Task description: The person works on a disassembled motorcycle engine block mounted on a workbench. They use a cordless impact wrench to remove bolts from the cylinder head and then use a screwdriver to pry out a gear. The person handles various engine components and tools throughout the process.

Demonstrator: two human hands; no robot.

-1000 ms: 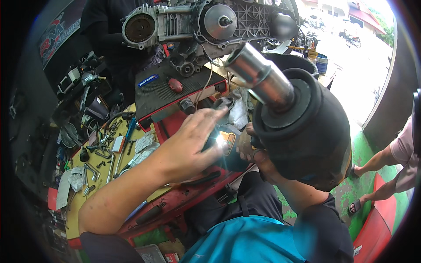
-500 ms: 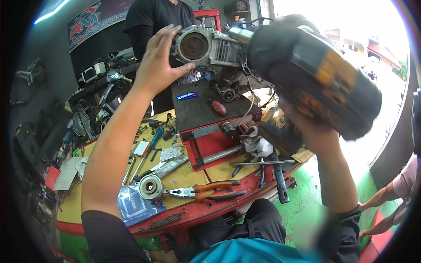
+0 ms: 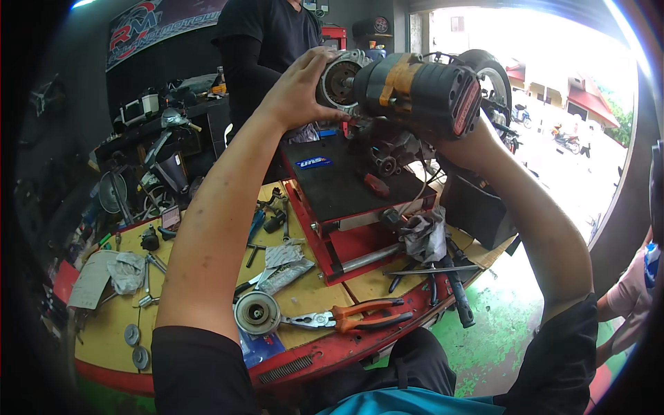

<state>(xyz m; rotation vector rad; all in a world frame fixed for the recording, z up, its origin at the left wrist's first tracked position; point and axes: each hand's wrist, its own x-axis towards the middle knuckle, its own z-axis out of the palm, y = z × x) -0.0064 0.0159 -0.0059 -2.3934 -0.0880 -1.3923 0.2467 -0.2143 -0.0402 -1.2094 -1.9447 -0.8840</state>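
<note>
My left hand (image 3: 297,93) is wrapped around the edge of a metal engine cylinder head (image 3: 359,61), thumb below and fingers over the top. A round dark sprocket (image 3: 339,79) faces me inside its opening. In my right hand (image 3: 470,144) is a black and yellow impact wrench (image 3: 422,93), held by its handle. The wrench's nose meets the middle of the sprocket; whether it is seated there is hard to tell. Lower engine parts (image 3: 387,155) rest under the wrench on a black-topped red stand (image 3: 325,197).
On the yellow bench (image 3: 304,277) lie orange-handled pliers (image 3: 366,315), a round metal part (image 3: 257,312) and several tools. A red-handled tool (image 3: 377,185) lies on the stand. A crumpled rag (image 3: 423,232) sits beside it. Another person (image 3: 266,62) stands across from me.
My right hand has swung the impact wrench round, so its nose now points into the sprocket. My left hand keeps its hold on the cylinder head. The view has shifted slightly.
</note>
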